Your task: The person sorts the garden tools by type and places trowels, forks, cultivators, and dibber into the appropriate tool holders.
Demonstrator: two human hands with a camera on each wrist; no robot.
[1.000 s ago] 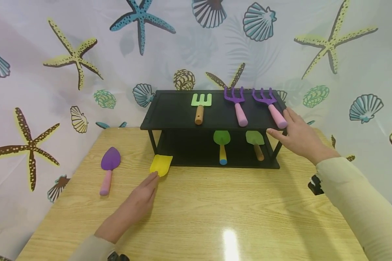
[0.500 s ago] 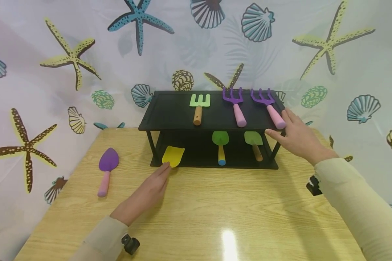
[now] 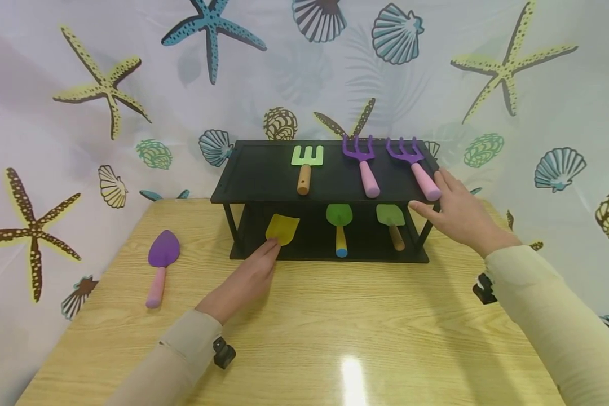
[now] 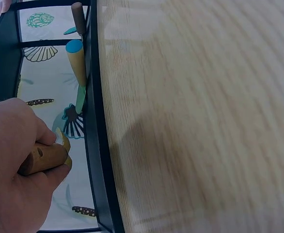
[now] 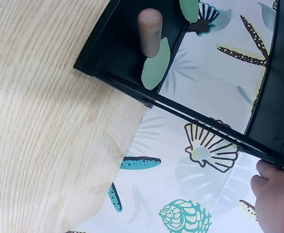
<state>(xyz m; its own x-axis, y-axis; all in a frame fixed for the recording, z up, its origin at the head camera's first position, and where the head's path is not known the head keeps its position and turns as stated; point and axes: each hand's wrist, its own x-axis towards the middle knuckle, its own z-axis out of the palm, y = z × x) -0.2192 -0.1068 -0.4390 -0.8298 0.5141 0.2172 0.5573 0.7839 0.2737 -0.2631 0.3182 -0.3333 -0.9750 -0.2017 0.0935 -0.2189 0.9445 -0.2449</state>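
Observation:
A yellow toy shovel (image 3: pixel 282 228) is in my left hand (image 3: pixel 254 270), its blade just inside the lower level of the black rack (image 3: pixel 256 175). The left wrist view shows its wooden handle (image 4: pixel 50 158) pinched between thumb and fingers. My right hand (image 3: pixel 462 214) holds the rack's front right corner, with fingers along the side edge and thumb at the front edge. Lower down stand a green shovel with a yellow handle (image 3: pixel 340 234) and a pale green shovel (image 3: pixel 396 237). A light green fork (image 3: pixel 304 172) and two purple forks, one left (image 3: pixel 367 175), one right (image 3: pixel 424 177), lie on top.
A purple trowel with a pink handle (image 3: pixel 157 276) lies on the wooden table (image 3: pixel 294 327), left of the rack. Behind the rack hangs a white curtain (image 3: pixel 264 79) printed with starfish and shells. A rack post (image 3: pixel 230 228) stands beside my left hand.
My left hand has moved right and forward with the yellow shovel, bringing it from the rack's front left corner into the lower level. The right hand keeps its place on the rack.

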